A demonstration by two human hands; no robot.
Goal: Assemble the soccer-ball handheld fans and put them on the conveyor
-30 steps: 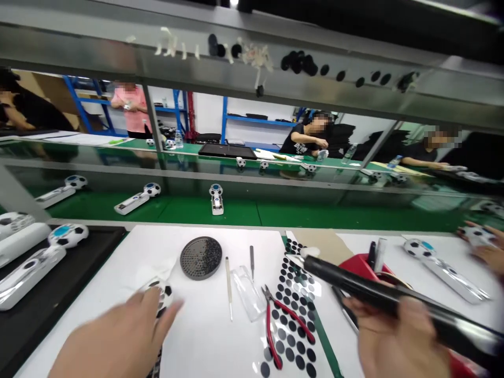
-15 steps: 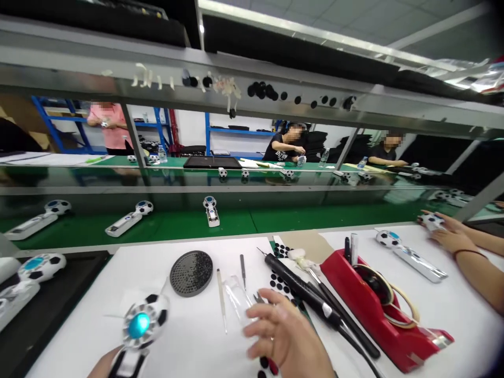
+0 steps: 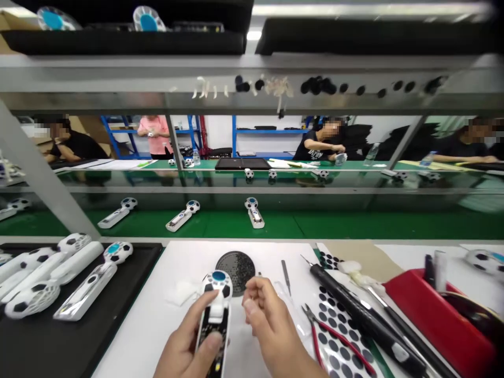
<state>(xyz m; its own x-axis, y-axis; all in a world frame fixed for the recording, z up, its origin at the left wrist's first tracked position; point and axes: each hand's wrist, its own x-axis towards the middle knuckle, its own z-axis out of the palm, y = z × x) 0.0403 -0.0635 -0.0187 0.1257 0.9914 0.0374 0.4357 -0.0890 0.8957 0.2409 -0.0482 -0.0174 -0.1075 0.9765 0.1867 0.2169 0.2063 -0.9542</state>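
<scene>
My left hand [image 3: 189,336] is closed around a white handheld device with a soccer-ball head [image 3: 219,281]. Its handle lies open toward me, baring a dark circuit board [image 3: 212,328]. A blue disc sits in the ball head, and my thumb and index finger press on the device. Just to the right, my right hand [image 3: 271,325] has its fingers curled in toward the thumb, apart from the device. Whatever those fingertips may hold is hidden. Behind both hands lies a round black perforated disc [image 3: 236,265].
Red-handled cutters [image 3: 315,320], black dot stickers [image 3: 334,336], a black corded tool [image 3: 354,304] and a red tape dispenser [image 3: 441,310] lie right. A black tray [image 3: 129,278] holds more ball-headed devices at left. Others rest on the green belt [image 3: 220,220]. Co-workers sit beyond.
The view has swung right-to-left, so the bench things appear farther right. My left hand has brought the device to the middle, its blue light now dimmer. My right hand has curled its fingers beside it.
</scene>
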